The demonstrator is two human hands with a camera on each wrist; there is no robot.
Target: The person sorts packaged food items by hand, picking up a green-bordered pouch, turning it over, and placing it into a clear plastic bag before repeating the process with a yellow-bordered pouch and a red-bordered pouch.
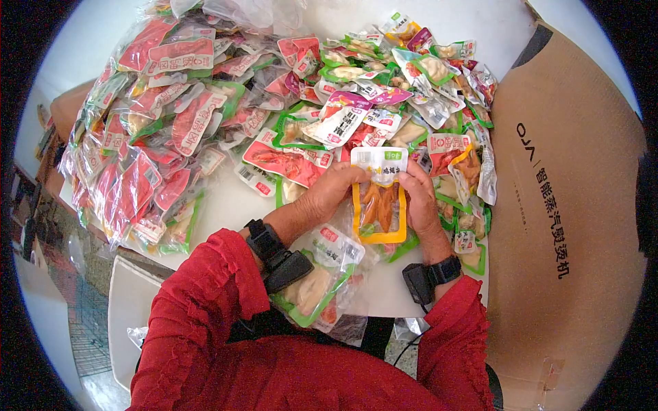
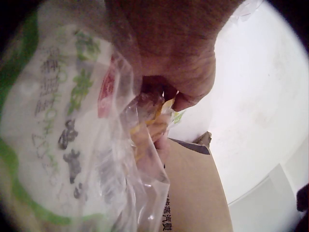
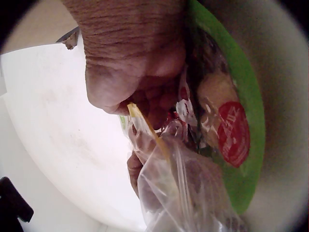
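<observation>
A yellow-edged snack packet (image 1: pixel 379 207) with brown pieces behind its clear window and a white printed top is held upright between both hands. The left hand (image 1: pixel 327 196) pinches its upper left edge; the right hand (image 1: pixel 421 205) pinches the upper right edge, thumb on the white top. Below the left hand lies a green-edged packet (image 1: pixel 317 275) with pale contents, large in the left wrist view as a white and green wrapper (image 2: pixel 63 121). Another green-edged packet (image 3: pixel 217 96) with a red oval label shows beside the right hand in the right wrist view. Clear plastic film (image 3: pixel 169 188) hangs close under the fingers.
A heap of mixed packets (image 1: pixel 384 89) covers the table's back right. At the left stands a big clear bag (image 1: pixel 151 130) full of red-labelled packets. A large cardboard box (image 1: pixel 569 205) with printed lettering rises along the right side. The white table (image 1: pixel 233 212) shows between them.
</observation>
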